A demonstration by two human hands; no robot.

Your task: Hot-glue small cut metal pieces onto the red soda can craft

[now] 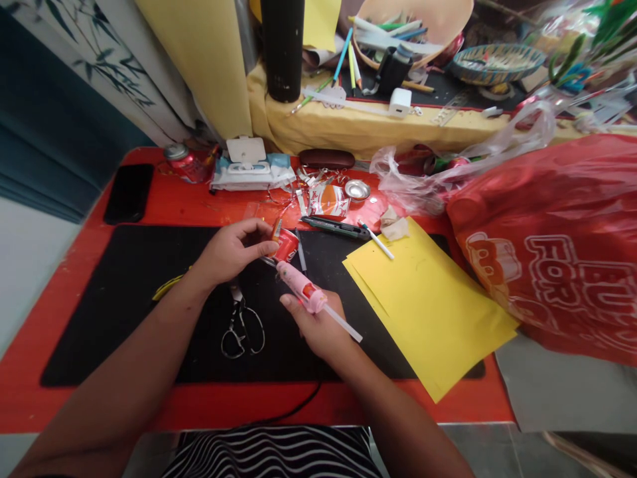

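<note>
A striped top [269, 455] lies nearest the camera, just behind the near edge of the red table [199, 408]. The left hand [231, 252] is closed, its fingertips gripping a curved red piece [286, 245]. The right hand [316, 325] is curled around a pink hot glue gun [301, 287], with a white glue stick [343, 323] projecting from its rear. The gun's nozzle sits just beside the red piece, between the hands.

Scissors [241, 325] lie under the hands on a black mat [99, 332], and yellow paper [428, 312] overlaps the mat's right side. Along the table's far edge are a red drink can [184, 164], a wet-wipes pack [249, 169] and a small metal dish [357, 190]. A red plastic bag [547, 245] slumps over the right edge. Beyond the table, a peach bowl [448, 26] holds pens and other long, thin items, and a patterned dish [497, 63] stands to its right.
</note>
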